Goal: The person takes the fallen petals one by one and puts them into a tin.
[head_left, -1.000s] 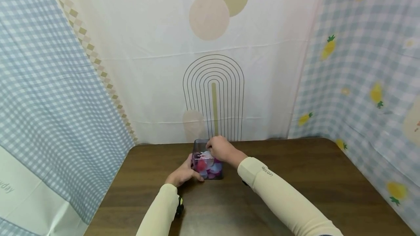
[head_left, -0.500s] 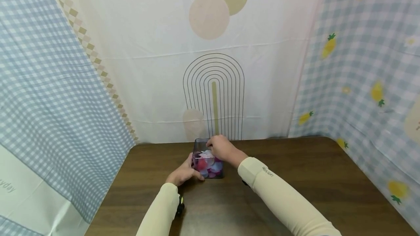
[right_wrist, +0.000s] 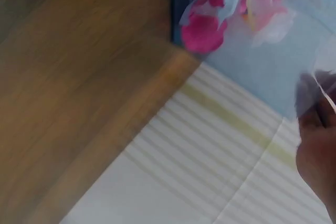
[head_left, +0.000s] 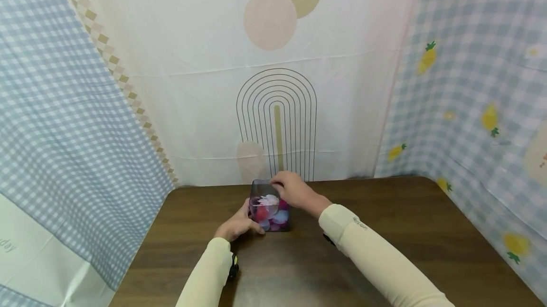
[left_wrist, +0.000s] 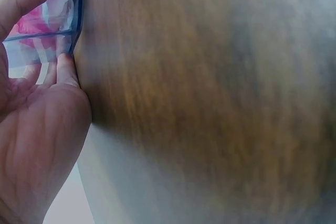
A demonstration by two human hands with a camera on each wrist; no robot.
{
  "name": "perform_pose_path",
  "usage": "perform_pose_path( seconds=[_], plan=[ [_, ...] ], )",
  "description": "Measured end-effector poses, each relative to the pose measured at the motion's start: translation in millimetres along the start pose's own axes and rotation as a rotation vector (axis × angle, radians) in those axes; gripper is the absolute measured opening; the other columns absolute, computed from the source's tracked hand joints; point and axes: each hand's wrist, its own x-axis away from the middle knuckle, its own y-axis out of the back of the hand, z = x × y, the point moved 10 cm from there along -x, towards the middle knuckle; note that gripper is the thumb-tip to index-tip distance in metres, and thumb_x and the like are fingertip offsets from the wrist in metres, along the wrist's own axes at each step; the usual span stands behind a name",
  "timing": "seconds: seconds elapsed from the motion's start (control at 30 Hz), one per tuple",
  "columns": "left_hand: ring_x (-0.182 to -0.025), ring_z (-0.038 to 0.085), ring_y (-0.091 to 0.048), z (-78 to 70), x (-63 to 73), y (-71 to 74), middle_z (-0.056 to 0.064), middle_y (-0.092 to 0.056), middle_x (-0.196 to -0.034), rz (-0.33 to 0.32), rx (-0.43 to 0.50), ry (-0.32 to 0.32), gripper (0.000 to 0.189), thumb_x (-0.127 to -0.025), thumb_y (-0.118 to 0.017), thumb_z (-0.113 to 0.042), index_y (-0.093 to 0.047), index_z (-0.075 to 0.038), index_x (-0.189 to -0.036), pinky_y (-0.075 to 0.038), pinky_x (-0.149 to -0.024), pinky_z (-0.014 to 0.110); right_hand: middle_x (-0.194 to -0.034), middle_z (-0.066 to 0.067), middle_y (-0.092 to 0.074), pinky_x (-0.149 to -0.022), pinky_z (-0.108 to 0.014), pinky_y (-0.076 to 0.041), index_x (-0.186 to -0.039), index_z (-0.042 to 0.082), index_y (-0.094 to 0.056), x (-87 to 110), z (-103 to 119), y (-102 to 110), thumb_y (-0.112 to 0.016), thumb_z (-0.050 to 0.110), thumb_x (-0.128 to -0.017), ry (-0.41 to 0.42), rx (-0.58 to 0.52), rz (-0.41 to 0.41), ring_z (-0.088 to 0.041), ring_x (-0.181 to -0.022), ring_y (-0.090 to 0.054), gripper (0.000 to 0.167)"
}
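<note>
A see-through, bluish box (head_left: 256,190) with an open top stands on the table near its back edge. Inside lie petal-like pieces (head_left: 279,217) in pink, red, white and pale blue. My left hand (head_left: 236,224) grips the box at its left side, thumb across the front and fingers round the side. In the left wrist view this hand (left_wrist: 39,108) holds the lower part of the box. My right hand (head_left: 295,190) is at the top of the box, fingers bent over its opening. The right wrist view has the fingers (right_wrist: 317,103) right at the rim; I cannot tell whether they pinch anything.
The brown wooden table (head_left: 192,259) extends to both sides of the box. Behind it hangs a pale printed cloth (head_left: 205,122). Checked cloths hang at the left (head_left: 85,122) and right (head_left: 461,107).
My right hand has risen slightly and shifted a little to the right over the box. The left hand and the box have stayed in place.
</note>
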Motion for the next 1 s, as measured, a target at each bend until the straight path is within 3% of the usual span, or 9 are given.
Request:
perform_pose_path(
  seconds=[0.1, 0.23, 0.33, 0.53, 0.77, 1.0],
  plan=[
    [-0.143, 0.034, -0.048, -0.1, 0.9, -1.5, 0.019, -0.049, -0.158, 0.000, 0.003, -0.001, 0.109, -0.062, -0.088, 0.009, -0.033, -0.011, -0.155, -0.035, -0.126, 0.056, -0.123, -0.010, -0.073, -0.097, -0.047, -0.058, -0.134, 0.008, -0.072, 16.8, -14.0, 20.8, -0.063, 0.014, -0.106, 0.004, -0.004, -0.094, -0.025, -0.110, -0.067, 0.030],
    [-0.144, 0.035, -0.047, -0.3, 3.3, -5.1, 0.020, -0.049, -0.159, 0.004, 0.004, -0.009, 0.109, -0.062, -0.087, 0.010, -0.033, -0.010, -0.155, -0.034, -0.126, 0.058, -0.130, -0.014, -0.070, -0.102, -0.054, -0.055, -0.138, 0.008, -0.069, 52.8, -49.4, 45.2, -0.063, 0.016, -0.106, -0.067, 0.026, -0.164, -0.032, -0.119, -0.066, 0.034],
    [-0.145, 0.035, -0.047, -1.2, 4.4, -6.6, 0.020, -0.049, -0.158, 0.006, 0.003, -0.012, 0.108, -0.063, -0.086, 0.010, -0.033, -0.011, -0.154, -0.035, -0.126, 0.057, -0.134, -0.017, -0.071, -0.106, -0.059, -0.053, -0.135, 0.007, -0.071, 82.6, -81.1, 58.5, -0.063, 0.016, -0.106, -0.129, 0.066, -0.172, -0.038, -0.125, -0.066, 0.032],
    [-0.148, 0.037, -0.046, -3.5, 1.2, -1.9, 0.020, -0.049, -0.158, 0.008, -0.005, -0.021, 0.108, -0.064, -0.088, 0.007, -0.031, -0.011, -0.154, -0.035, -0.127, 0.058, -0.133, -0.016, -0.073, -0.098, -0.058, -0.055, -0.134, 0.006, -0.072, 124.2, -125.4, 71.0, -0.062, 0.017, -0.107, -0.219, 0.118, -0.146, -0.037, -0.120, -0.066, 0.030],
    [-0.148, 0.040, -0.045, -5.7, 1.2, 3.5, 0.021, -0.050, -0.156, -0.009, -0.033, -0.021, 0.106, -0.064, -0.090, 0.006, -0.032, -0.009, -0.152, -0.030, -0.128, 0.061, -0.133, -0.014, -0.073, -0.093, -0.056, -0.056, -0.135, 0.009, -0.072, 142.3, -127.5, 73.1, -0.062, 0.019, -0.108, -0.249, 0.094, -0.155, -0.034, -0.117, -0.066, 0.031],
    [-0.139, 0.038, -0.055, -23.1, -14.1, -8.8, 0.024, -0.056, -0.149, -0.058, -0.168, -0.044, 0.105, -0.065, -0.092, 0.003, -0.034, -0.004, -0.152, -0.038, -0.124, 0.058, -0.135, -0.015, -0.072, -0.092, -0.055, -0.057, -0.138, 0.008, -0.070, 151.8, -125.0, 77.6, -0.062, 0.019, -0.107, -0.259, 0.102, -0.174, -0.034, -0.116, -0.067, 0.033]
  ],
)
